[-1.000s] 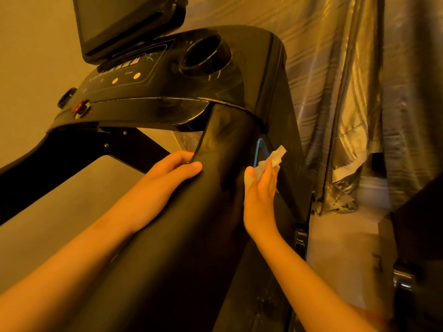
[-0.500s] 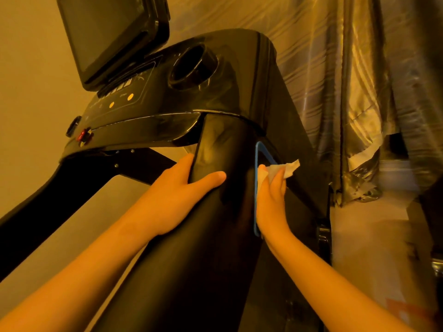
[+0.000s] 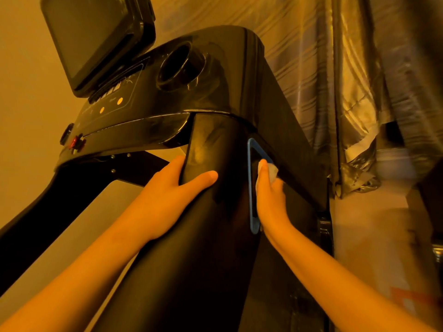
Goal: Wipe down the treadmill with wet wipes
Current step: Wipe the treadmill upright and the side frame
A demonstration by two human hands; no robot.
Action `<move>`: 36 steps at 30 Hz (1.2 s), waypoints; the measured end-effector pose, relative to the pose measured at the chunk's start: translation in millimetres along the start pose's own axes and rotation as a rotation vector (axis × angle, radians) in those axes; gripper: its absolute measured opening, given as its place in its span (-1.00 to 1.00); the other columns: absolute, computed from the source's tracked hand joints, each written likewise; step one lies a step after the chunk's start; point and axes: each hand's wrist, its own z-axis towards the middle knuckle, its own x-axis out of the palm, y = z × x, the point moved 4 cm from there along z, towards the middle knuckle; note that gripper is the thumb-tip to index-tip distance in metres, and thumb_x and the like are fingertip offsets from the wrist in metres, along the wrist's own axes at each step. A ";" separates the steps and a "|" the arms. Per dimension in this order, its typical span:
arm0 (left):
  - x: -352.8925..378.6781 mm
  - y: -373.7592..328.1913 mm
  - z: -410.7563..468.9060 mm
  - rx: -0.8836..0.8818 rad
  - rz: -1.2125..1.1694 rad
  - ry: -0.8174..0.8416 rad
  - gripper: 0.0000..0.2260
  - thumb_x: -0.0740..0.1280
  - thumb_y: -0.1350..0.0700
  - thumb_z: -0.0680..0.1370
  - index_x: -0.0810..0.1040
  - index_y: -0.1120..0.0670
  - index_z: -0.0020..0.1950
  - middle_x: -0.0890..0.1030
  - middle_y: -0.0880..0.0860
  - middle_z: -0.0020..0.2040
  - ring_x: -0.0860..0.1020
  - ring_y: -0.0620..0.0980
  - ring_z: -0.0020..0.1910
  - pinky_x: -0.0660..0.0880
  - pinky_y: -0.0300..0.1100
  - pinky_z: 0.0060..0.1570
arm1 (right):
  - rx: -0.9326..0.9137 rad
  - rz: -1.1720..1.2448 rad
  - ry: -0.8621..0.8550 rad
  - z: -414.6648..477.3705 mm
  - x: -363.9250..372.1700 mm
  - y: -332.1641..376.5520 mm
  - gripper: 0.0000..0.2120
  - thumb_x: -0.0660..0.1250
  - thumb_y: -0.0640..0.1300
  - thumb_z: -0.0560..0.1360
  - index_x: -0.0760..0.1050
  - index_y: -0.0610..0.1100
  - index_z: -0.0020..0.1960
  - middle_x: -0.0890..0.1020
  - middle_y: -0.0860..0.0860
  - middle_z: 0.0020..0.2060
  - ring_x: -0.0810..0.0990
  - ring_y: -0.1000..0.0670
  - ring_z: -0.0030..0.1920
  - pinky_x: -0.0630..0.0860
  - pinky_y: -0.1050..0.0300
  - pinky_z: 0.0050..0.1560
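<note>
the job looks partway through, with most of the machine probably still to do. the treadmill (image 3: 239, 75) fills the view, and its broad black upright (image 3: 206, 248) serves as the landmark. on the right flank of the upright, just beside the blue trim strip (image 3: 251, 188) that edges it, the right hand (image 3: 272, 200) lies with fingers nearly straight, pressing a bunched white wet wipe (image 3: 271, 170) against the dark side panel. the thumb is hidden, so whether it also pinches the wipe cannot be told. the left hand (image 3: 172, 195) grips the left edge of the upright, thumb laid across the front face and fingers wrapped round behind, seemingly to steady the body. the step in hand is thus the side panel near the top of the upright. the front face of the upright shows pale smears just above the left thumb; these may be drying wipe tracks or old dust, and the dim amber light does not settle it. above the upright, the console (image 3: 143, 125), the cup holder (image 3: 179, 65) and the screen (image 3: 96, 39) look glossy with a faint haze, nothing marking them as wiped. the handrail (image 3: 36, 212) to the left of the upright and the lower part of the upright seem to remain, and the belt is out of view. a curtain (image 3: 335, 80) hangs to the right of the upright.
</note>
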 end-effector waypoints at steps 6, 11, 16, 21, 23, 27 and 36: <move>-1.0 1.7 -1.6 -0.006 -0.007 0.006 -0.50 0.30 -0.29 0.35 0.45 -0.22 0.27 0.63 -0.13 0.06 0.65 -0.12 -0.05 0.59 -0.12 -0.04 | 0.020 0.033 -0.015 -5.0 0.8 1.0 -0.33 0.10 0.28 0.56 0.18 -0.15 0.49 0.50 -0.09 0.23 0.51 -0.07 0.16 0.41 0.15 0.05; -0.7 -1.4 -4.1 -0.034 0.053 0.018 -0.69 0.27 -0.16 0.53 0.35 -0.26 0.27 0.60 -0.19 -0.09 0.60 -0.36 -0.31 0.41 -0.49 -0.46 | -0.022 0.002 -0.071 25.5 1.4 22.0 -0.29 0.07 0.28 0.57 0.18 -0.22 0.51 0.40 -0.17 0.38 0.42 -0.16 0.33 0.33 0.11 0.10; 0.2 -1.9 -5.0 -0.047 0.078 0.044 -0.62 0.26 -0.20 0.51 0.35 -0.19 0.31 0.63 -0.16 -0.08 0.64 -0.24 -0.23 0.54 -0.36 -0.29 | 0.014 -0.009 -0.038 4.6 -0.4 6.9 -0.24 0.09 0.33 0.54 0.14 -0.17 0.53 0.40 -0.13 0.38 0.41 -0.14 0.34 0.38 0.06 0.19; -0.5 0.0 -7.7 -0.031 0.080 0.053 -0.54 0.26 -0.21 0.52 0.31 -0.16 0.39 0.61 -0.10 0.09 0.64 -0.10 -0.04 0.61 -0.10 -0.01 | 0.077 0.041 0.004 -31.7 3.3 -7.4 -0.29 0.10 0.32 0.54 0.21 -0.16 0.49 0.48 -0.08 0.20 0.48 -0.08 0.17 0.44 -0.02 0.18; -1.2 1.9 -7.7 -0.028 0.053 0.061 -0.54 0.26 -0.19 0.54 0.30 -0.14 0.42 0.60 -0.08 0.10 0.64 -0.10 -0.04 0.61 -0.15 -0.06 | 0.108 0.029 0.003 -45.1 4.5 -13.9 -0.30 0.09 0.33 0.53 0.21 -0.13 0.48 0.47 -0.10 0.21 0.48 -0.10 0.17 0.44 -0.12 0.24; 0.2 1.8 -6.3 -0.024 0.017 0.100 -0.52 0.28 -0.18 0.55 0.31 -0.07 0.42 0.60 0.00 0.15 0.63 -0.01 0.03 0.60 -0.01 0.07 | 0.108 0.040 0.002 -74.6 3.4 -23.4 -0.35 0.06 0.29 0.56 0.19 -0.10 0.49 0.46 -0.11 0.29 0.47 -0.12 0.23 0.42 -0.12 0.27; -4.3 9.5 -34.9 -0.051 0.024 0.133 -0.49 0.28 -0.14 0.58 0.24 -0.01 0.46 0.55 0.03 0.22 0.62 0.00 0.04 0.58 -0.09 0.02 | 0.132 0.007 0.042 -122.1 7.1 -41.3 -0.31 0.02 0.32 0.56 0.12 -0.07 0.54 0.42 -0.11 0.35 0.45 -0.14 0.28 0.43 -0.13 0.29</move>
